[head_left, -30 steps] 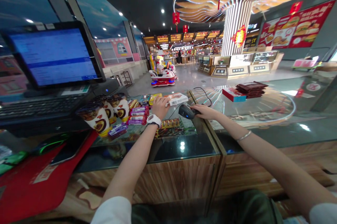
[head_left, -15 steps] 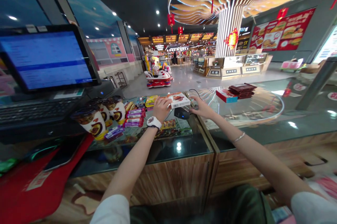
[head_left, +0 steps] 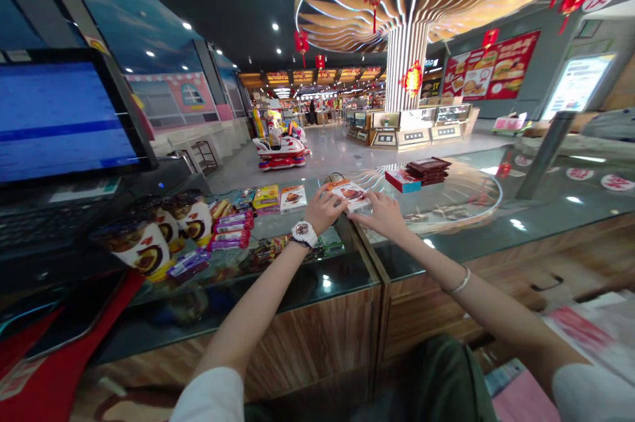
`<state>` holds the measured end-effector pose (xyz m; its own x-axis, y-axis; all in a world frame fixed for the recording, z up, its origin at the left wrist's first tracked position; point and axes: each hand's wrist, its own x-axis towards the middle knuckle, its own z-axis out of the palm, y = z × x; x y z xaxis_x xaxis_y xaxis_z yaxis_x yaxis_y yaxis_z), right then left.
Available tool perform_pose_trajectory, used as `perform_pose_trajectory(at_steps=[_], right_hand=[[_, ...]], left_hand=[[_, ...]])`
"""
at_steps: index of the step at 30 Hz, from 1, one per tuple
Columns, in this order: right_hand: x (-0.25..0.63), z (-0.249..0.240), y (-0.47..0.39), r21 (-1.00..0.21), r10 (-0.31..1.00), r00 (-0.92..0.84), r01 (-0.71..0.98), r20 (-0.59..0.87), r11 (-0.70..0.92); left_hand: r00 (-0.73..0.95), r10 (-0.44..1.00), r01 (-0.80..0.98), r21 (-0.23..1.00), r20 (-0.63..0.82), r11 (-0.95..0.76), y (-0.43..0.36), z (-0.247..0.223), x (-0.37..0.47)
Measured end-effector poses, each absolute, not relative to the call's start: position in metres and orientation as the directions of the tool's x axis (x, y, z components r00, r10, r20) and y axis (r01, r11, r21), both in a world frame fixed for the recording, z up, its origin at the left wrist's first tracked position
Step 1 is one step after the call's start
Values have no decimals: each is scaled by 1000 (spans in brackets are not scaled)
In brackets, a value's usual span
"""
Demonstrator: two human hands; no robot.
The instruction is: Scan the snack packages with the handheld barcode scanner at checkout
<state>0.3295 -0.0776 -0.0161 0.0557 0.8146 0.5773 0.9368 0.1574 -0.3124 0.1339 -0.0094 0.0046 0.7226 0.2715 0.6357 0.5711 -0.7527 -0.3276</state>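
Observation:
A thin white-and-orange snack box with a food picture is held between my two hands over the glass counter. My left hand, with a white watch at the wrist, closes on the box's left end. At the right end, my right hand grips it with thumb and fingers; a bangle is on that forearm. A similar white snack box lies left of my left hand, beside a yellow package. The handheld scanner seen earlier is hidden behind my hands.
Purple-wrapped bars and several patterned cups stand left, below a monitor and keyboard. Dark red packets and a red-and-blue box sit on the counter's right part. A phone lies lower left.
My right hand has come from beside the box onto its right end. The box now lies more face-up between both hands. The view has turned right, and the second white box shows uncovered.

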Motion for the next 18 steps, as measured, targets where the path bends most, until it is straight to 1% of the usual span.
perform_pose_trajectory(at_steps=[2,5,9,11,14,16,18], right_hand=[[338,-17,-81,-301,815,80,946,575,119],[353,-20,-83,-299,783,93,946,615,122],[377,-24,-82,-335,736,150,936,660,110],[390,-26,-79,-342,716,177,935,676,92],[411,-28,-69,-329,669,198,942,716,73],[427,-30,-59,-319,618,217,946,755,57],[442,-31,-45,-315,572,237,948,786,40]], left_hand=[[738,258,557,-346,623,-755,-8,3,147],[752,232,539,-373,617,-755,-5,1,169],[734,218,527,-336,644,-781,0,1,202],[702,242,546,-287,670,-787,3,-1,221],[612,344,616,-157,712,-772,3,-8,249],[564,427,651,-63,707,-757,2,-15,265],[560,491,655,6,668,-755,2,-21,279]])
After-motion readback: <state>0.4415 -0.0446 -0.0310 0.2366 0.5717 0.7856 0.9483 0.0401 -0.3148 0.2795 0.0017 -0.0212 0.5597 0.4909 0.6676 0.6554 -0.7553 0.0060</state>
